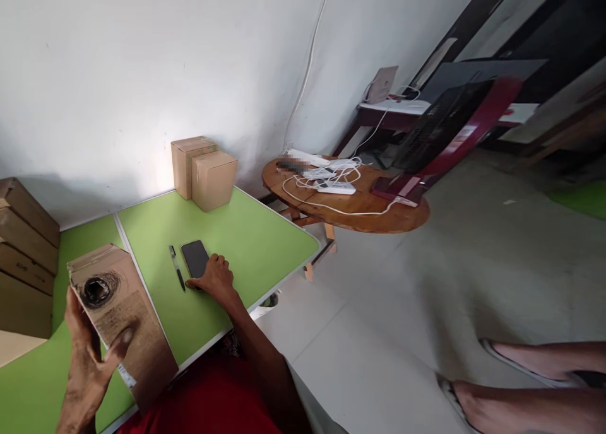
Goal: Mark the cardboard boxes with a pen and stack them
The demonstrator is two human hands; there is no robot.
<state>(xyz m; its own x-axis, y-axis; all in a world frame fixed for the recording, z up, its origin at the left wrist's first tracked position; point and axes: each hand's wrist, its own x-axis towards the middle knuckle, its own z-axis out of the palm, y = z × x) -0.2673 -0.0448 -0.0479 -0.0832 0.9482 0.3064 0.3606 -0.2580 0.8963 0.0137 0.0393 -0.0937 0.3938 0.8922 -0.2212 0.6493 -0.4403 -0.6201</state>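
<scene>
My left hand [89,368] is closed round the side of a cardboard box [142,333], thumb across its face. The box is tilted over the table's near edge and has a dark, scribble-ringed round hole near its far end. A black smartphone [194,256] lies on the green table [255,232]. My right hand [218,275] grips its near end, thumb at one edge and curled fingers at the other. Just left of the phone lies a black pen [177,268].
Two cardboard boxes [214,180] stand by the wall, and more boxes [26,257] are stacked at left. Right of the table, a round wooden table [364,222] holds white cables, power strips and a red fan [454,137]. Another person's feet [521,390] are at lower right.
</scene>
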